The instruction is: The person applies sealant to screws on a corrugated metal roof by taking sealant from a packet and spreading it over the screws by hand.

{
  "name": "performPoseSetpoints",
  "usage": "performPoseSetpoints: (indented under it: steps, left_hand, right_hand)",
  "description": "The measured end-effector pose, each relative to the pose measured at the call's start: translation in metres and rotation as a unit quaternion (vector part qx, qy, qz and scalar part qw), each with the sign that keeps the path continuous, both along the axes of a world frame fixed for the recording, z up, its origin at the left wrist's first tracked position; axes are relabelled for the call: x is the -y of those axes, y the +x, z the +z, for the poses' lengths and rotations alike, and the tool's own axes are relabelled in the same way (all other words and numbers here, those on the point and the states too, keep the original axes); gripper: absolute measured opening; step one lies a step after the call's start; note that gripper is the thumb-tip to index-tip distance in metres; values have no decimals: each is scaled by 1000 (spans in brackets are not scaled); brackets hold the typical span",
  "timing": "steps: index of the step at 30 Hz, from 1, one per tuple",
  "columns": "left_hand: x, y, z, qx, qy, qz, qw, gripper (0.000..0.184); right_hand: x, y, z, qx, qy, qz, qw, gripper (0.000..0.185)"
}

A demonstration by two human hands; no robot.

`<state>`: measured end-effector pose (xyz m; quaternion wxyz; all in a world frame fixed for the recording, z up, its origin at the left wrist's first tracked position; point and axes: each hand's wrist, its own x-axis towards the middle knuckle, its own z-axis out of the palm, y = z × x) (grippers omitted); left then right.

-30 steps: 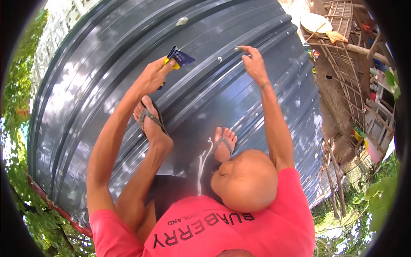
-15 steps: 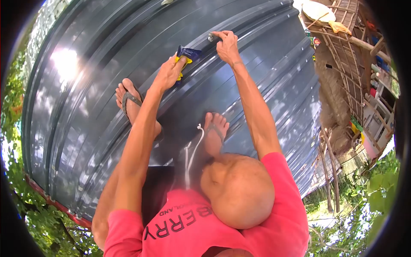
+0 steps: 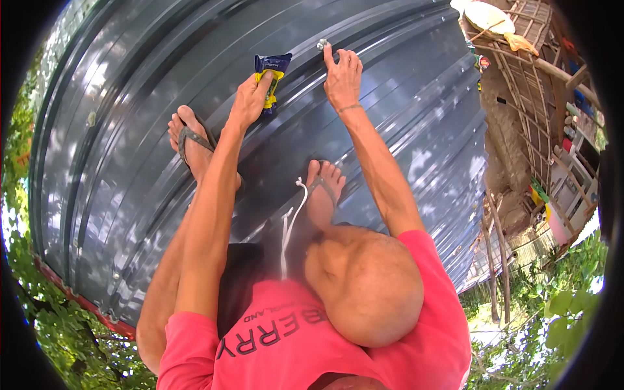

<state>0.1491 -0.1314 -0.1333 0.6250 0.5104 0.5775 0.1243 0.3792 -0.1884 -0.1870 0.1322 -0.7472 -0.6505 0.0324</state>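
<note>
My left hand point(image 3: 252, 97) is closed on a dark blue and yellow packet point(image 3: 272, 75), the thumb pressed over its yellow part. The packet is held above a dark grey ribbed metal sheet point(image 3: 162, 78). To the right, my right hand point(image 3: 342, 81) reaches over the sheet with its fingers apart and nothing in its grasp. One fingertip touches a small grey-white lump point(image 3: 323, 44) on a raised rib.
My feet in flip-flops rest on the sheet, the left foot point(image 3: 192, 146) near a rib. A reddish edge point(image 3: 84, 302) borders the sheet at lower left. Wooden poles point(image 3: 499, 260) and a slatted bamboo structure point(image 3: 530, 117) stand at the right, beside leafy plants.
My right hand has moved left and up to the lump on the rib. The packet in my left hand has turned more upright. The view has shifted slightly.
</note>
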Motion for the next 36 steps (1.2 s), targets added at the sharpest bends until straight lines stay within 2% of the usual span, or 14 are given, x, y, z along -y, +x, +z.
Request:
performPoseSetpoints:
  steps: [4, 7, 11, 14, 18, 24, 27, 31, 34, 36]
  left_hand:
    - [1, 1, 0, -5, 2, 5, 1000, 48]
    - [1, 1, 3, -15, 14, -1, 1000, 48]
    - [0, 3, 7, -14, 6, -2, 1000, 49]
    - [0, 2, 7, -9, 9, 0, 1000, 49]
    - [0, 1, 4, -9, 11, 1, 1000, 49]
    - [0, 1, 3, -10, 3, 4, 1000, 49]
    - [0, 0, 0, -11, 13, 3, 1000, 49]
    - [1, 1, -3, 6, 0, 12, 1000, 50]
    - [1, -1, -7, 12, -1, 11, 1000, 50]
    - [1, -2, -9, 10, -3, 8, 1000, 50]
  right_hand:
    - [-2, 7, 18, -22, 12, 15, 1000, 50]
    - [-16, 16, 15, -141, 24, -43, 989, 46]
    - [-37, 26, -3, -127, 24, -12, 992, 45]
    - [-43, 31, -17, -140, -22, -9, 990, 44]
    - [-47, 32, -12, -150, -42, 14, 988, 43]
    - [-26, 15, 21, 32, -22, 116, 992, 49]
    - [-12, 8, 20, 82, -7, 114, 990, 53]
    - [-30, 13, 20, 83, -9, 113, 990, 48]
    - [-38, 27, 14, 59, -39, 100, 992, 60]
    - [-31, 31, 12, 15, -53, 67, 996, 60]
